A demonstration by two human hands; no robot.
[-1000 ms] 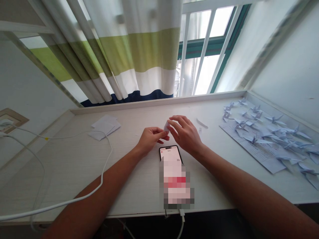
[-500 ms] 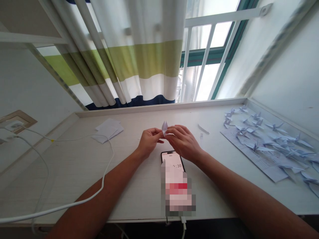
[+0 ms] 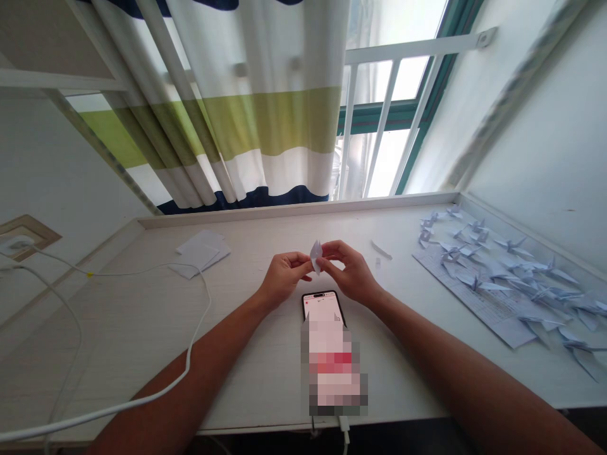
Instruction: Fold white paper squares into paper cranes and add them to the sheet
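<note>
Pinched in the grip of both the left hand (image 3: 286, 277) and the right hand (image 3: 349, 273), over the white wooden tabletop (image 3: 256, 370) beyond the black-edged phone (image 3: 328, 347), the small, pointed, folded white paper piece (image 3: 316, 251) could tear or crease crookedly if the fingers pulled unevenly.

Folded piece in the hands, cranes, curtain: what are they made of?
Folded piece: likely thin paper, matte white, given its crisp pointed edges.
Cranes: seemingly paper too, matte; sharp creases and flat wings.
Curtain: probably woven fabric, soft matte finish, from its loose folds; fibre unclear.
</note>
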